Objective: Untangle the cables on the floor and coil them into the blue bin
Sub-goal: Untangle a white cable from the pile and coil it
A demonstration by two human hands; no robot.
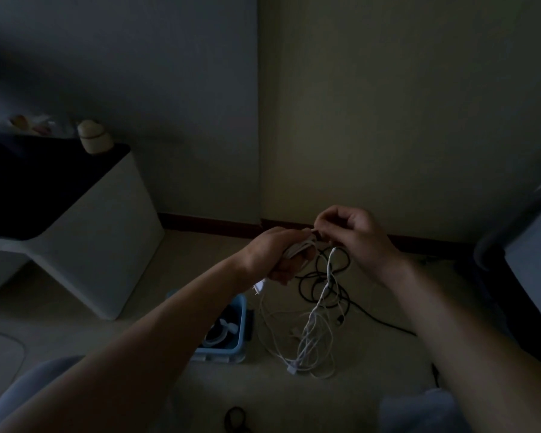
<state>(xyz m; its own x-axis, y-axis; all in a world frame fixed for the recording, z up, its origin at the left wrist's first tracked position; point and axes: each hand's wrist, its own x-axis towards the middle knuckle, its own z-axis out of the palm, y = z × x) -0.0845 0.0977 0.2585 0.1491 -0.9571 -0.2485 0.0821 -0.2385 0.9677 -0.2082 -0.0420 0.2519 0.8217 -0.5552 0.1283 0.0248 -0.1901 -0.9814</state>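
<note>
Dim room: a white block-shaped stand [107,239] sits at left, and on the floor near it is the blue bin [238,348], partly behind the left forearm, with coiled cable already inside. Just right of the bin, white cables [313,339] lie tangled on the floor and rise to the hands, with black cables [322,285] looped behind them. Left hand [278,254] is curled tight round a bundle of white cable; right hand [359,235] pinches a white strand just beside it, fingers bent.
</note>
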